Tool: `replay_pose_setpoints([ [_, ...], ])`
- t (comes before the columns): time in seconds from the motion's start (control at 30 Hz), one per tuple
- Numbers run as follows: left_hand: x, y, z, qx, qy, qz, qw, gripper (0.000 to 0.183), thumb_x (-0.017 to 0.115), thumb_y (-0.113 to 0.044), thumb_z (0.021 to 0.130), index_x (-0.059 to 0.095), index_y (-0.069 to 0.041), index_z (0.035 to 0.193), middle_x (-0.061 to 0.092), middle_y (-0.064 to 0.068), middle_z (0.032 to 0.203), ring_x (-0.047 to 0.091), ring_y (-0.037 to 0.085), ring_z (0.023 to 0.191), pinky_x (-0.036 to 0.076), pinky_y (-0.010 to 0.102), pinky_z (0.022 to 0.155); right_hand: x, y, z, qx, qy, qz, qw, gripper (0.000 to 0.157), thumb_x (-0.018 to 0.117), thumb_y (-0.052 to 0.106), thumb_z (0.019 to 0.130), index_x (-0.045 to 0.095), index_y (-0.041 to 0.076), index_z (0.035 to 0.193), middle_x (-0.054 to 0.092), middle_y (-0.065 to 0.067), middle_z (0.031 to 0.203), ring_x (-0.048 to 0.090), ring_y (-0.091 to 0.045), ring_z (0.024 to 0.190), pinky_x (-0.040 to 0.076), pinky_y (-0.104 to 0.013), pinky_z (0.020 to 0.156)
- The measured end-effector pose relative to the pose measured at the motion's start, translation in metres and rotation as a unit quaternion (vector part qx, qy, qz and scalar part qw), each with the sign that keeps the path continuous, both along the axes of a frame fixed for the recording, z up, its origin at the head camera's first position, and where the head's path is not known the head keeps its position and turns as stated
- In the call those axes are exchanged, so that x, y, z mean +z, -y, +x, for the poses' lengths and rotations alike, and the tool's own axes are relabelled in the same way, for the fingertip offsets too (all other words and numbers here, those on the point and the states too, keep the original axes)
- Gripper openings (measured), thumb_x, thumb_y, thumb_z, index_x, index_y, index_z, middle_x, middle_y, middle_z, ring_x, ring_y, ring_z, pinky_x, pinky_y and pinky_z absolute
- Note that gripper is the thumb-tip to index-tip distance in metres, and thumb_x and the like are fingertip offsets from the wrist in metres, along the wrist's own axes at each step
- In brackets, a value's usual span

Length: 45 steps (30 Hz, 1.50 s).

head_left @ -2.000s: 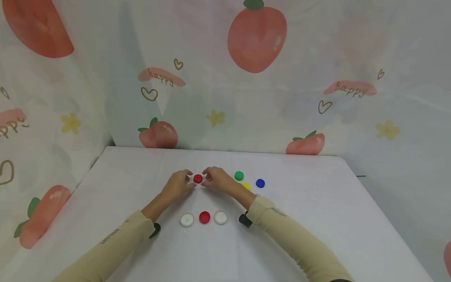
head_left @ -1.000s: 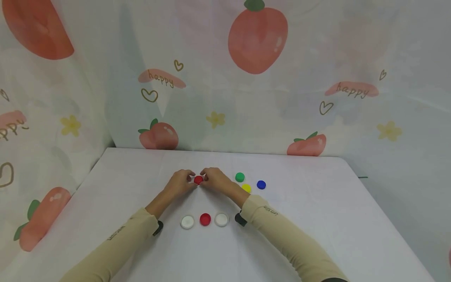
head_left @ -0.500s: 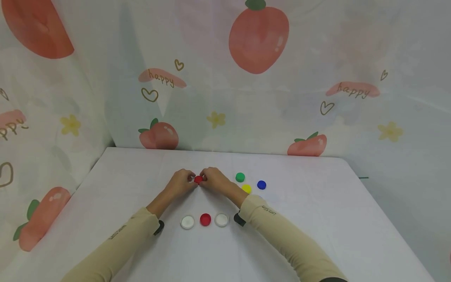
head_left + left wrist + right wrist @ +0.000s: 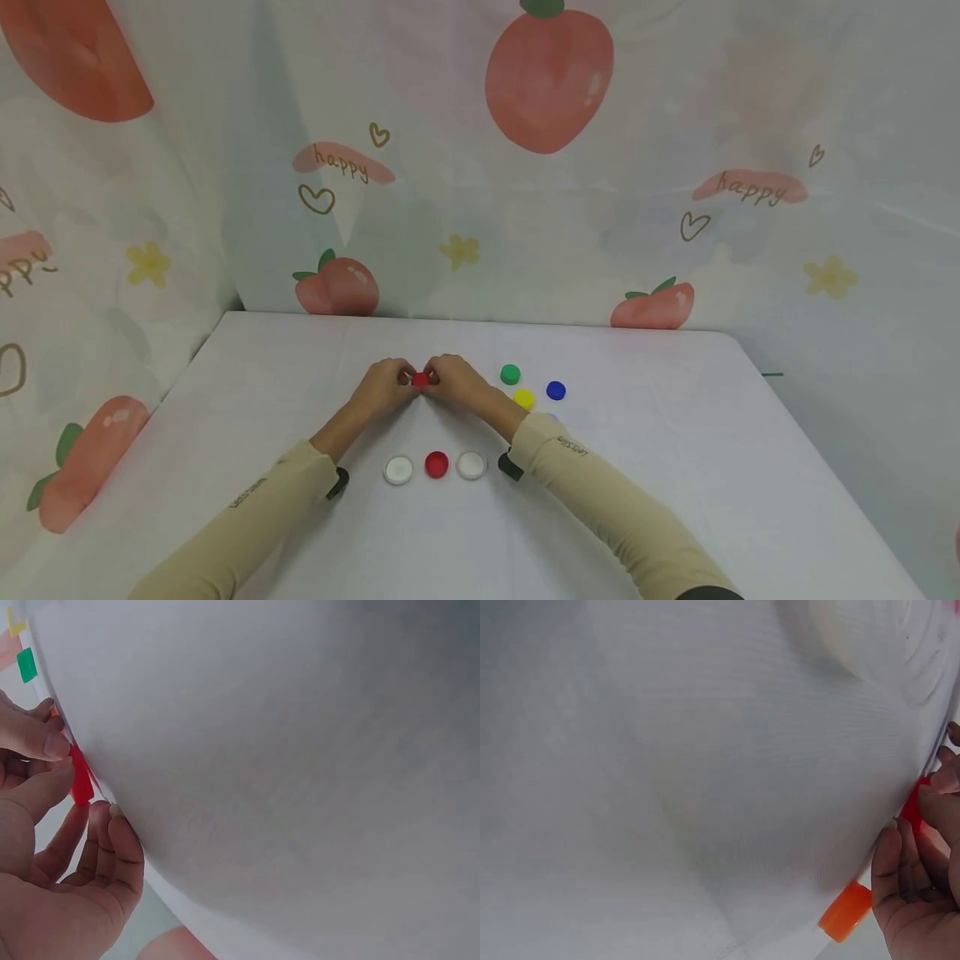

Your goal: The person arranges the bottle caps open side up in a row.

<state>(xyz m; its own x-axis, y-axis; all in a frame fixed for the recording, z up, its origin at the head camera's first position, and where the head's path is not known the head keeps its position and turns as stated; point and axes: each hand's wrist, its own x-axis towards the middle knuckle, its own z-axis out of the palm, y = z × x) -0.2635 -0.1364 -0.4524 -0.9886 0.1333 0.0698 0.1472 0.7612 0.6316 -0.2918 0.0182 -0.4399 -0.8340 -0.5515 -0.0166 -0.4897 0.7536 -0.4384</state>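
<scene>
With the left hand [image 4: 384, 390], holds the far red cap [image 4: 420, 380] in a thumb-and-finger grip, toward the back of the tabletop [image 4: 750, 467]. Cannot confirm contact beneath. In the front row: left white lid [image 4: 398, 470], then near red cap [image 4: 437, 465], spaced apart, probably for separate access. With the right hand [image 4: 459, 382], pinches the far red cap's opposite edge, likely for even steadying from both sides. Ending that row: right white lid [image 4: 472, 465]. Farther right, in a loose group: green cap [image 4: 511, 374], yellow cap [image 4: 524, 400], blue cap [image 4: 556, 390].
</scene>
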Motion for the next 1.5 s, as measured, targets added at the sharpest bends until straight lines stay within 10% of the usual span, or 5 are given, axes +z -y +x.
replay_pose_setpoints([
  [1.5,0.007,-0.003,0.011,-0.030,0.030,0.064,0.9971,0.025,0.070,-0.010,0.085,0.062,-0.002,0.108,0.063,0.004,0.084,0.057,0.014,0.074,0.049,0.026,0.065,0.004,-0.018,0.009,0.032,-0.008,-0.031,0.999,0.033,0.074,0.014,0.082,0.058,0.003,0.109,0.062,-0.004,0.092,0.057,-0.013,0.081,0.048,-0.019,0.072],
])
